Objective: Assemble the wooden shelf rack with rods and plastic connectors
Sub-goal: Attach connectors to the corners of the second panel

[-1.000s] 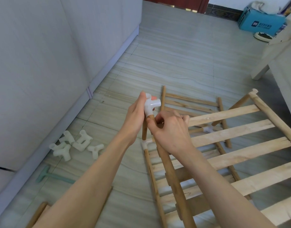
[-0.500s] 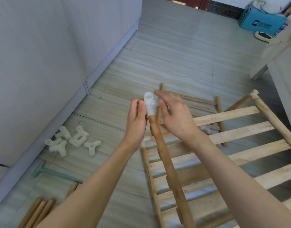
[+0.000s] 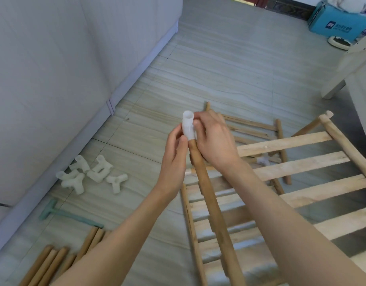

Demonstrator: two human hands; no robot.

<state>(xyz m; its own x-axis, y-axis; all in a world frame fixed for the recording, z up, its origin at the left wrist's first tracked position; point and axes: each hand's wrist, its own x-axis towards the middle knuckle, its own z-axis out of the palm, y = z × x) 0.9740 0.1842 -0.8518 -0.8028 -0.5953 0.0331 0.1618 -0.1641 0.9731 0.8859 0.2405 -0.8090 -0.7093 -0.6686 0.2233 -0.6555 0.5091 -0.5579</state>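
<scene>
Connector [image 3: 187, 125] on rod [image 3: 211, 201] top; both hands' fingers [image 3: 179, 139] pinch it, side socket hidden.

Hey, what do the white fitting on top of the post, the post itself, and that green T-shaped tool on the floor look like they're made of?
White fitting: likely plastic, smooth, slightly translucent, moulded tube sockets.
Post: wood, a round brown dowel with a matte, possibly stained surface.
Green T-shaped tool: probably plastic or rubber, going by its even pale green colour; too blurred to be sure.
</scene>
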